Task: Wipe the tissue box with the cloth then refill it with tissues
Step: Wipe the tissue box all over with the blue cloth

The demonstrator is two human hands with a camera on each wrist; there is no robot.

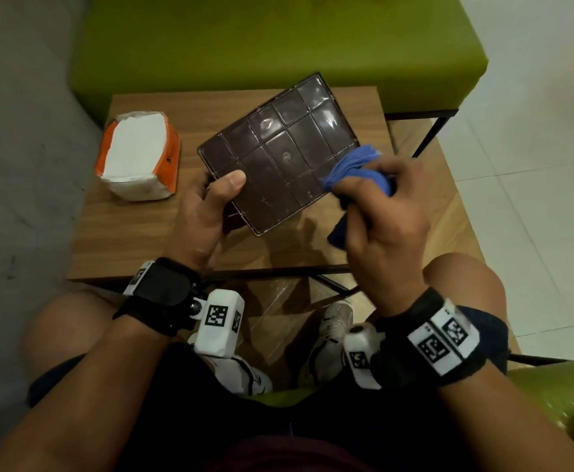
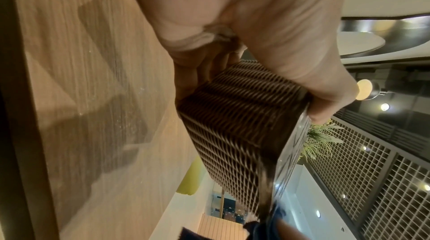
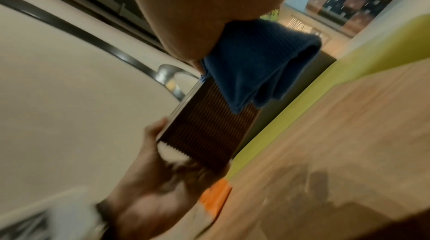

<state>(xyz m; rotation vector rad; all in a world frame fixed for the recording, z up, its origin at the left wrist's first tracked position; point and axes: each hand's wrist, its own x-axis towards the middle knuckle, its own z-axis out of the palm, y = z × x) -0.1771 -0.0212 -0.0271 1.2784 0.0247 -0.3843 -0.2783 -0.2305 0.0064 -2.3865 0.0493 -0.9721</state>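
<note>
Head view, woven box (image 1: pixel 279 155), crumpled cloth (image 1: pixel 357 168)

Wood-grain desk (image 1: pixel 136 229), dark metal frame. On it, far-left corner: opened orange pack of white tissues (image 1: pixel 138 156), lying flat, clear of the desk edges.

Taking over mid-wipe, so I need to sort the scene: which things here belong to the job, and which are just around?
Job: tissue box, in left hand; blue cloth, in right hand; tissue pack.

Around: wooden table, green bench.
</note>
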